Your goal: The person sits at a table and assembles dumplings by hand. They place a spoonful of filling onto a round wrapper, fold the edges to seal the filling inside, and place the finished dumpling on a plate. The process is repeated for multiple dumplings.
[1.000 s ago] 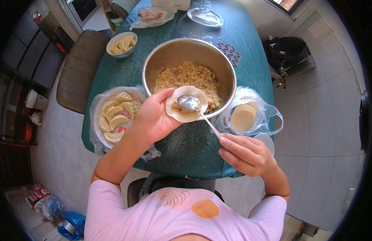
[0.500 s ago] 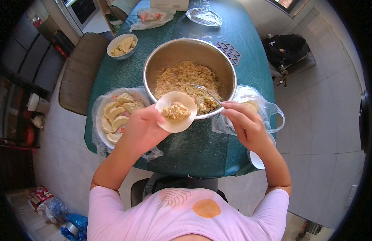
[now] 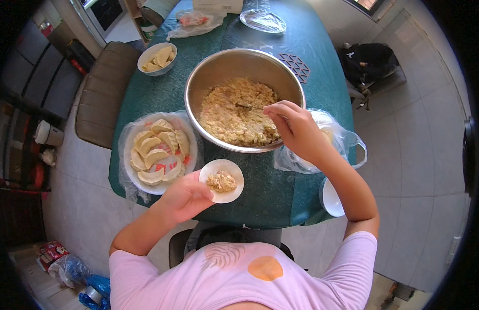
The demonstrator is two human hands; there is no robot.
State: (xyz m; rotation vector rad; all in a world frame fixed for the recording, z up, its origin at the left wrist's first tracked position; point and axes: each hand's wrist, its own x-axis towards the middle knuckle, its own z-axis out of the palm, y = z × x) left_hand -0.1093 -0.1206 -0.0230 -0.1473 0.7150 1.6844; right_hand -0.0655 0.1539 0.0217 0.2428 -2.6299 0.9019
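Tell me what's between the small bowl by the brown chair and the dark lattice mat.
In the head view, the large metal bowl lies between the small bowl and the lattice mat.

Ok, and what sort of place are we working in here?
Probably a dining area in someone's home: a green-covered table with a padded brown chair beside it, a black bag on another seat, and folded dumplings near a big metal bowl.

Big bowl (image 3: 239, 63) is shiny smooth metal, filling (image 3: 234, 119) coarse, wrapper (image 3: 226, 197) smooth matt dough, right-side bag (image 3: 296, 159) crinkly clear plastic, shirt (image 3: 224, 287) matt cloth.
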